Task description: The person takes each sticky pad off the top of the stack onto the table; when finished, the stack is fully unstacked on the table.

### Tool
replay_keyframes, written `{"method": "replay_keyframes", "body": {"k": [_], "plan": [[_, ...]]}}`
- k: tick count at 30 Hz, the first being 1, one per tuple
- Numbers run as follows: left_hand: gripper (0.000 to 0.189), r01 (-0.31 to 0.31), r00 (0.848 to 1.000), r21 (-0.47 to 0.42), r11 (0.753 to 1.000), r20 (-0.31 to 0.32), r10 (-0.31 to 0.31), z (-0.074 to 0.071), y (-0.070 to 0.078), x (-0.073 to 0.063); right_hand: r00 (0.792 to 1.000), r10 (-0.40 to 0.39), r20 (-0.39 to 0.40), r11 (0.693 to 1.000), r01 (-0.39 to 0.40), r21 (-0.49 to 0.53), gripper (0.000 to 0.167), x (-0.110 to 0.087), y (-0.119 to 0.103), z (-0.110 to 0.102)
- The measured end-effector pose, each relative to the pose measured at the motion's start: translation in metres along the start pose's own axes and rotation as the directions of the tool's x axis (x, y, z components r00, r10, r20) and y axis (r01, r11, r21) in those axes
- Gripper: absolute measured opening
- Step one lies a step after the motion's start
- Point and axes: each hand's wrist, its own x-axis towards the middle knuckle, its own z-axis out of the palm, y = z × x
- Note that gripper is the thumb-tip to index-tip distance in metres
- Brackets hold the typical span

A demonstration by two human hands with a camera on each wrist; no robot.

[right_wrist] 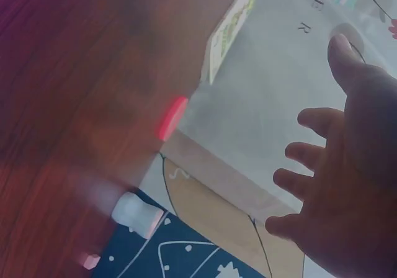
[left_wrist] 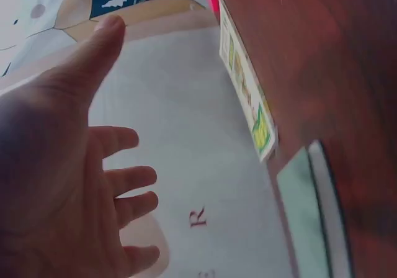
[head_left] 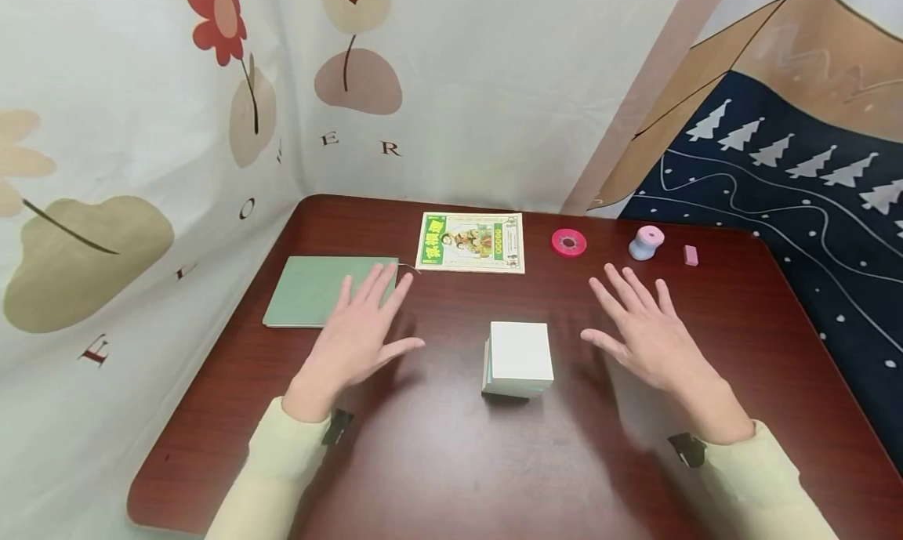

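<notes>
My left hand (head_left: 358, 335) hovers over the left side of the table, fingers spread, holding nothing. It is nearest to a green notebook (head_left: 303, 289), whose right part it covers in the head view. My right hand (head_left: 650, 338) is held up on the other side, its fingers also spread and nothing in them. Between the two hands a stack of white square paper (head_left: 520, 352) stands on the table, apart from both. In the left wrist view the thumb and fingertips of the left hand (left_wrist: 68, 154) point away from the notebook (left_wrist: 304, 210).
At the back of the dark red table (head_left: 437, 462) lie an illustrated booklet (head_left: 469, 243), a round pink-red disc (head_left: 568, 243), a pink and pale blue waisted object (head_left: 646, 243) and a small pink block (head_left: 690, 255). Printed cloth (head_left: 466, 93) hangs behind the table.
</notes>
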Motion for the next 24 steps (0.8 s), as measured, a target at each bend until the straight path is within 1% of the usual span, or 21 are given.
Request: {"method": "replay_keyframes", "body": {"k": [2,3,4,5,6,7,8,10,12,13,14,18,21,22,24], "plan": [[0.096,-0.026,0.999,-0.087,0.996,0.016,0.028,0.004,0.005,0.002,1.0,-0.005,-0.012,0.999,0.005,0.039,0.08,0.001,-0.002,-0.003],[0.097,-0.039,0.999,-0.142,0.989,0.025,0.043,0.006,0.009,0.002,1.0,-0.01,-0.023,0.998,0.011,0.065,0.079,0.001,-0.004,-0.004],[0.097,-0.051,0.998,-0.214,0.976,0.034,0.059,0.009,0.013,0.003,0.999,-0.021,-0.032,0.995,0.024,0.097,0.079,0.002,-0.006,-0.006],[0.098,-0.053,0.997,-0.289,0.956,0.046,0.07,0.012,0.017,0.003,0.998,-0.033,-0.044,0.991,0.038,0.131,0.078,0.003,-0.009,-0.008],[0.099,-0.049,0.995,-0.369,0.928,0.06,0.077,0.015,0.022,0.003,0.997,-0.048,-0.056,0.985,0.056,0.166,0.077,0.004,-0.012,-0.009],[0.1,-0.038,0.994,-0.454,0.89,0.073,0.08,0.019,0.027,0.004,0.996,-0.065,-0.065,0.977,0.077,0.2,0.077,0.005,-0.017,-0.011],[0.1,-0.03,0.993,-0.535,0.844,0.08,0.086,0.022,0.032,0.004,0.994,-0.088,-0.071,0.967,0.102,0.232,0.076,0.006,-0.021,-0.012],[0.103,-0.004,0.992,-0.67,0.742,0.093,0.089,0.03,0.043,0.006,0.987,-0.142,-0.077,0.945,0.158,0.287,0.076,0.008,-0.032,-0.013],[0.105,0.007,0.99,-0.758,0.652,0.095,0.1,0.038,0.053,0.009,0.978,-0.197,-0.069,0.922,0.209,0.326,0.076,0.01,-0.043,-0.013],[0.106,0.007,0.99,-0.786,0.618,0.093,0.107,0.043,0.057,0.011,0.973,-0.225,-0.058,0.911,0.231,0.342,0.077,0.011,-0.049,-0.012],[0.106,0.005,0.99,-0.807,0.591,0.089,0.114,0.047,0.061,0.013,0.966,-0.254,-0.048,0.9,0.254,0.354,0.077,0.012,-0.054,-0.011],[0.107,0.0,0.989,-0.852,0.524,0.079,0.128,0.061,0.074,0.021,0.941,-0.339,-0.017,0.875,0.322,0.362,0.078,0.016,-0.07,-0.004],[0.105,-0.012,0.99,-0.871,0.491,0.059,0.128,0.068,0.082,0.027,0.926,-0.377,-0.022,0.861,0.359,0.359,0.079,0.018,-0.077,0.002],[0.103,-0.018,0.991,-0.879,0.477,0.047,0.124,0.07,0.085,0.028,0.923,-0.384,-0.025,0.857,0.367,0.362,0.078,0.019,-0.078,0.004],[0.099,-0.03,0.994,-0.891,0.452,0.02,0.106,0.072,0.091,0.031,0.918,-0.395,-0.027,0.85,0.376,0.368,0.078,0.02,-0.08,0.007]]}}
